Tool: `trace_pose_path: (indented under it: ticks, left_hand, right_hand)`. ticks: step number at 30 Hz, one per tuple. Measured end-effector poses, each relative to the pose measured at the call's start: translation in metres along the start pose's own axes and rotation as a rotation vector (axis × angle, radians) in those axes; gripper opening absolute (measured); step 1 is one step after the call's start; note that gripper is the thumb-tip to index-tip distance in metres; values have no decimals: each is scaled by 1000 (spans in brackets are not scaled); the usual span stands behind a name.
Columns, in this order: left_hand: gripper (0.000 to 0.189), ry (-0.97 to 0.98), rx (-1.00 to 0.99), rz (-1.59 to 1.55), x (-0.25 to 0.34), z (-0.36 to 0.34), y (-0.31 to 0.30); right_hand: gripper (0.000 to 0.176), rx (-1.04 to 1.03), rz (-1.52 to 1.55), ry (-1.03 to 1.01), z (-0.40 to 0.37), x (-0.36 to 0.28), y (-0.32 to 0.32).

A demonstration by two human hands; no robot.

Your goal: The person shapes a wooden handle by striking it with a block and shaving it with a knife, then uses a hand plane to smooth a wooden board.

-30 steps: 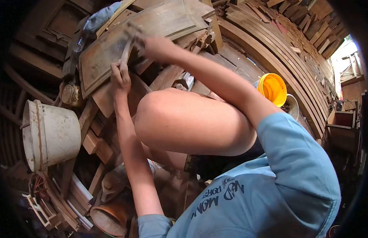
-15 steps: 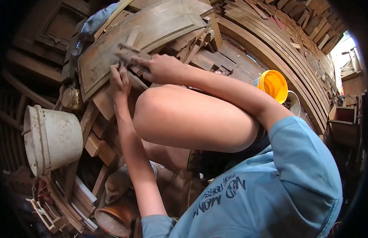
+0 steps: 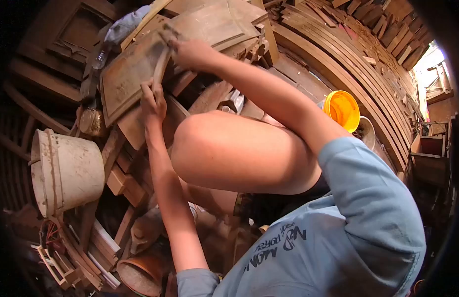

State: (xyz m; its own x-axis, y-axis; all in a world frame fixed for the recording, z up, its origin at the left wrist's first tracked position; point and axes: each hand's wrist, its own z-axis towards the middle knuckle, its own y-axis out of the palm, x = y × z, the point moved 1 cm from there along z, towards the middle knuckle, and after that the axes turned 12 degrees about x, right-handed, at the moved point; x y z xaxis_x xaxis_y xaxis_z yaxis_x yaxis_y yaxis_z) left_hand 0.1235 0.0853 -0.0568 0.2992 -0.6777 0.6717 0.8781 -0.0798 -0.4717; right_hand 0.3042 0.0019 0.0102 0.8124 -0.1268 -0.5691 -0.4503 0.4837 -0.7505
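My left hand (image 3: 153,101) is closed round the near end of a narrow wooden strip (image 3: 162,65). The strip slants up and away over a wooden panel (image 3: 124,81) with a grooved border. Near the strip's far end, my right hand (image 3: 193,55) grips a hand tool (image 3: 170,35) that is smeared by motion; its exact kind cannot be made out. My raised knee (image 3: 202,133) is below and between both arms.
A dirty white bucket (image 3: 73,171) stands at left, and a yellow bucket (image 3: 342,110) is at right. Long stacked boards (image 3: 338,64) curve along the right side. A plastic bottle (image 3: 99,60) and a lidded jar (image 3: 92,121) sit left of the panel.
My right hand and the tool have moved up and away along the strip, apart from my left hand. The left hand stays at nearly the same spot, still gripping the strip.
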Motion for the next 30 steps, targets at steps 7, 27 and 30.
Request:
trace_pose_path:
  ticks: [7,27,30]
  left_hand:
    - [39,-54,-37,3,0,-7,-1]
    - [36,-53,-24,-1,6,-9,-1]
    - [37,23,17,-39,3,-2,1]
  right_hand:
    - [59,-10,-120,52,4,11,4]
    - [74,-107,-94,92,12,19,6]
    - [83,-43,21,16,-44,-15,-16]
